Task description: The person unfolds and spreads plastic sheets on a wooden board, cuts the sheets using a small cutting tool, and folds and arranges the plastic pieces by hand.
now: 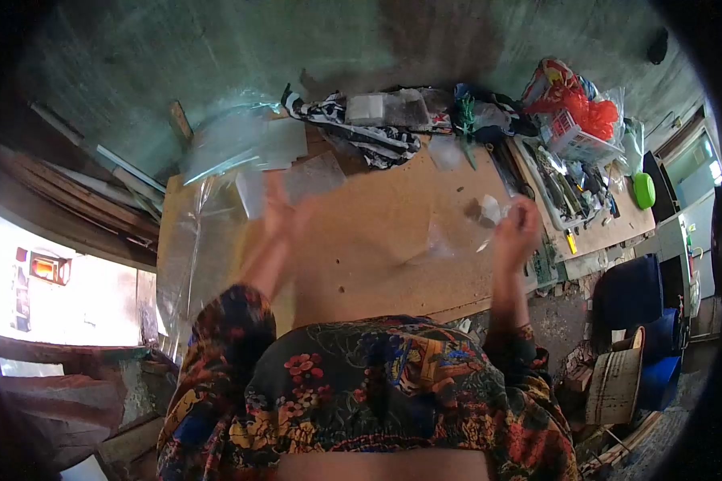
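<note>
My left hand (282,215) is smeared by motion over the left part of the wooden board (361,248). Beside its fingers is a pale clear plastic sheet (250,192); whether the hand grips it is unclear. Another translucent sheet (316,175) lies just beyond. Over the board's right side, my right hand (519,231) is closed with its fingers curled in, and anything inside them is hidden. A small crumpled whitish scrap (488,210) is close by its fingertips. Toward the middle, a thin clear piece of plastic (440,240) rests on the wood.
Stacked clear sheets (229,146) lie at the back left. Along the wall are a black-and-white cloth (377,144) and transparent packs (387,108). A tray of tools (565,180), a white basket (573,138) and a green container (643,191) stand right. Blue chairs (630,293) are beyond.
</note>
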The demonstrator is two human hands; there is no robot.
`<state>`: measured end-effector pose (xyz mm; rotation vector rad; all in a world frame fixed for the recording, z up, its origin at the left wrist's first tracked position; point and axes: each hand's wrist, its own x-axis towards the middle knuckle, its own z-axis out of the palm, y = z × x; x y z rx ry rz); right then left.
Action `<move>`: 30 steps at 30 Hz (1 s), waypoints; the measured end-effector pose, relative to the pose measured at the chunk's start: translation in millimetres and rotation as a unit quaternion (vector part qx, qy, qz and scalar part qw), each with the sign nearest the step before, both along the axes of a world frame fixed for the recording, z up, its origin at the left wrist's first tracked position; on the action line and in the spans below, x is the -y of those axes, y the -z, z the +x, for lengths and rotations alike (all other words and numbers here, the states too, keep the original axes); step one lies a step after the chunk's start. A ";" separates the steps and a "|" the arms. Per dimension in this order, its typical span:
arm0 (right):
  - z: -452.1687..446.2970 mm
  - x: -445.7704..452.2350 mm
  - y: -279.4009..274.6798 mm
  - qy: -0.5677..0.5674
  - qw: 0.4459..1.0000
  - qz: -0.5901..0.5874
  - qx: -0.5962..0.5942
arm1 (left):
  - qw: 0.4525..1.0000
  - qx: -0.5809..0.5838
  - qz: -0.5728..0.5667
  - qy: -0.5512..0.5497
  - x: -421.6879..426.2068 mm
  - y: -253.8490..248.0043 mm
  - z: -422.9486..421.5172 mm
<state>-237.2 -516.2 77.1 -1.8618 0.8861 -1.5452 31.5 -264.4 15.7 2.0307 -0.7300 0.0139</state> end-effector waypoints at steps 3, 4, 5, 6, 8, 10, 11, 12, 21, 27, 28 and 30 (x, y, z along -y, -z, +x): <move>27.3 -58.2 -0.5 -0.184 0.980 -0.066 -0.024 | 0.932 -0.079 0.010 0.355 23.1 -9.1 -101.5; 30.7 -81.1 -8.7 -0.265 0.964 -0.007 -0.031 | 0.947 -0.058 -0.038 0.313 36.0 5.5 -120.6; 33.1 -98.3 -16.4 -0.348 0.921 0.172 -0.023 | 0.959 -0.037 -0.085 0.267 45.1 15.3 -131.4; 35.8 -109.7 -24.4 -0.417 0.841 0.344 -0.015 | 0.960 -0.037 -0.086 0.264 48.8 10.6 -126.6; 41.1 -119.9 -33.8 -0.471 0.775 0.417 0.062 | 0.853 -0.330 -0.076 0.396 55.2 1.8 -119.6; 45.9 -121.6 -45.6 -0.477 0.704 0.502 0.154 | 0.800 -0.460 -0.168 0.348 50.5 4.4 -138.2; 45.7 -119.4 -51.5 -0.481 0.701 0.503 0.154 | 0.786 -0.491 -0.266 0.267 46.1 7.0 -146.9; 42.7 -114.6 -57.0 -0.495 0.674 0.516 0.186 | 0.788 -0.490 -0.266 0.262 43.7 14.7 -144.6; 35.6 -45.4 -7.4 -0.306 0.863 0.385 0.117 | 0.962 -0.271 0.002 0.016 5.9 -43.9 -60.0; 32.8 -56.1 104.0 -0.232 0.811 0.536 0.039 | 0.945 0.123 0.279 0.114 5.0 -48.5 -10.9; 30.8 -55.5 131.8 -0.252 0.779 0.571 0.061 | 0.933 0.187 0.295 0.088 7.4 -39.6 -10.5; 21.5 -59.9 144.7 -0.263 0.745 0.606 0.086 | 0.915 0.248 0.310 0.070 13.3 -16.0 -18.8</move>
